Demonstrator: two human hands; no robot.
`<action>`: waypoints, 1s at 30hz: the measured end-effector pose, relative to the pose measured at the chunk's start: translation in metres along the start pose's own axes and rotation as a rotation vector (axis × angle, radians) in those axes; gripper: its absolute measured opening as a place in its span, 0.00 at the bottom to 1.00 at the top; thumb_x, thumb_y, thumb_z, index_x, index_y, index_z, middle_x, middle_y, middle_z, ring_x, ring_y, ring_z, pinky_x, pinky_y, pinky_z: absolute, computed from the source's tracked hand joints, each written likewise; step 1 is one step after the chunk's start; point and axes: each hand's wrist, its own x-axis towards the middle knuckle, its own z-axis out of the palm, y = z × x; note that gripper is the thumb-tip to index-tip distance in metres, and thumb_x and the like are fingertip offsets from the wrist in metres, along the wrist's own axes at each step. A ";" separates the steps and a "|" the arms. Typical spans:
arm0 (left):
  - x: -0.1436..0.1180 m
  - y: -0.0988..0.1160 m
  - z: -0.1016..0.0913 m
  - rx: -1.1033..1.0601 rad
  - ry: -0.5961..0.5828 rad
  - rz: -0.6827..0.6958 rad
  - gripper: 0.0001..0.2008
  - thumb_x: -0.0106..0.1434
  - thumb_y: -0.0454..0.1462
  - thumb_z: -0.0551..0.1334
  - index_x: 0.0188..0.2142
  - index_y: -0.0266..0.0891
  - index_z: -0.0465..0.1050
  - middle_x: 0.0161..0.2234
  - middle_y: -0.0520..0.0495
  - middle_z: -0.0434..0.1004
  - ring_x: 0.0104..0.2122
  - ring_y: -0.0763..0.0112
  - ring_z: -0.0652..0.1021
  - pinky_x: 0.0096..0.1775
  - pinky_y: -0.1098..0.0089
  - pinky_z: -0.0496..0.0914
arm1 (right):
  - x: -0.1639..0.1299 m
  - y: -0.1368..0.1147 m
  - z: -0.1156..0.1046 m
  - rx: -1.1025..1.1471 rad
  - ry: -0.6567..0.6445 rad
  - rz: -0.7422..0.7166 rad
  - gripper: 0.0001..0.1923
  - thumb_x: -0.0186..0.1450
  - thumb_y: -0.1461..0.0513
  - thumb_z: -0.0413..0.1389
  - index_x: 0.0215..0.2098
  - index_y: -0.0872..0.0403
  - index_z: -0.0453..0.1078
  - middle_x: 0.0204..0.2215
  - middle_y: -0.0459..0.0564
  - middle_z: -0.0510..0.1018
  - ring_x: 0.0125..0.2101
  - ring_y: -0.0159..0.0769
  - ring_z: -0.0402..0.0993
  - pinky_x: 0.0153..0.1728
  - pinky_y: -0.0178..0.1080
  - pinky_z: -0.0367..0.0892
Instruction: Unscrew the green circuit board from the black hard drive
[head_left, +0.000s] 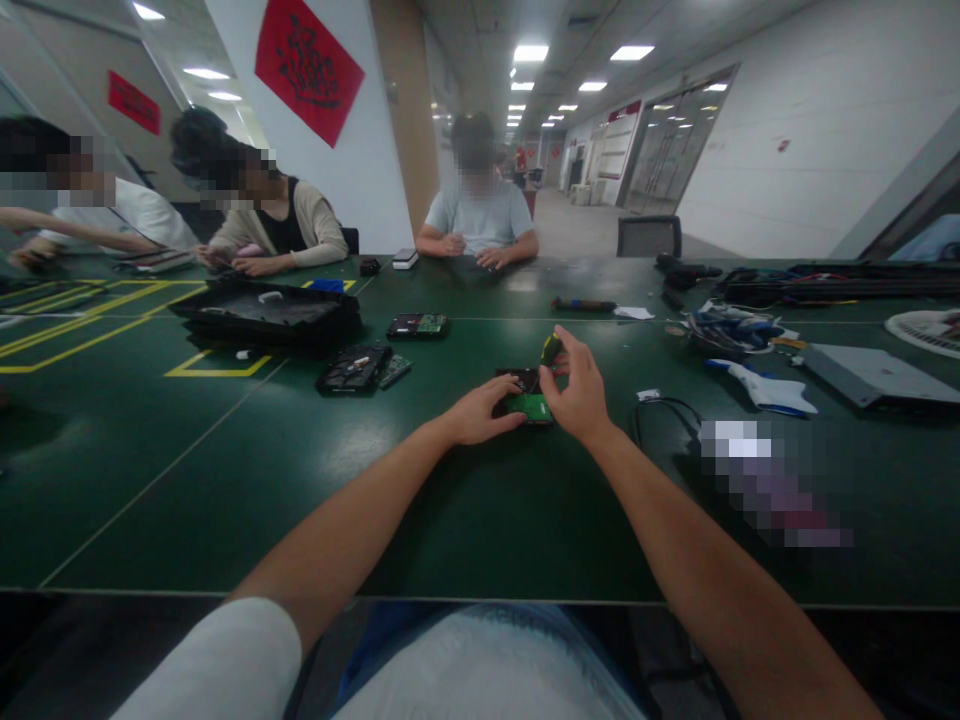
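Note:
A hard drive with a green circuit board (531, 407) lies on the green table in front of me. My left hand (484, 410) grips it from the left, its fingers over the black far part and its thumb by the near edge. In my right hand (581, 390) is a screwdriver (551, 349), held by its yellow and black handle between thumb and fingers. The handle stands roughly upright over the drive's right side. Its shaft and tip are hidden or too small to make out.
Left of my hands lie a black drive part (355, 368), a loose circuit board (395, 371) and another hard drive (418, 326). A black tray (266, 312) stands beyond. At right are a silver box (881, 375), a white-blue object (765, 387) and cables (731, 328). Several co-workers sit opposite.

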 end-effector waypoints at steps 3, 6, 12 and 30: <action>0.000 -0.002 0.001 0.002 -0.002 0.003 0.31 0.66 0.54 0.64 0.62 0.40 0.69 0.68 0.36 0.65 0.68 0.50 0.66 0.67 0.50 0.63 | 0.000 0.000 0.000 -0.006 -0.005 -0.005 0.34 0.70 0.61 0.55 0.72 0.44 0.52 0.53 0.56 0.71 0.43 0.43 0.76 0.44 0.51 0.82; 0.000 -0.003 0.002 0.004 0.002 0.013 0.30 0.66 0.54 0.64 0.62 0.41 0.69 0.68 0.36 0.65 0.68 0.50 0.66 0.67 0.50 0.63 | 0.000 0.001 0.000 -0.010 -0.010 -0.002 0.35 0.69 0.61 0.55 0.72 0.44 0.52 0.53 0.56 0.71 0.43 0.43 0.76 0.45 0.51 0.82; 0.001 -0.004 0.002 0.002 0.006 0.023 0.31 0.66 0.54 0.65 0.61 0.41 0.69 0.68 0.36 0.65 0.68 0.50 0.66 0.68 0.50 0.62 | 0.000 0.000 0.000 -0.011 -0.006 -0.003 0.35 0.70 0.61 0.55 0.72 0.44 0.52 0.53 0.56 0.71 0.43 0.43 0.77 0.44 0.51 0.82; 0.000 -0.004 0.001 -0.011 0.004 0.009 0.31 0.65 0.54 0.66 0.62 0.42 0.69 0.68 0.37 0.65 0.68 0.50 0.66 0.68 0.49 0.62 | 0.002 -0.002 0.000 0.002 0.001 0.010 0.35 0.69 0.60 0.57 0.72 0.43 0.52 0.52 0.56 0.72 0.41 0.43 0.77 0.41 0.50 0.83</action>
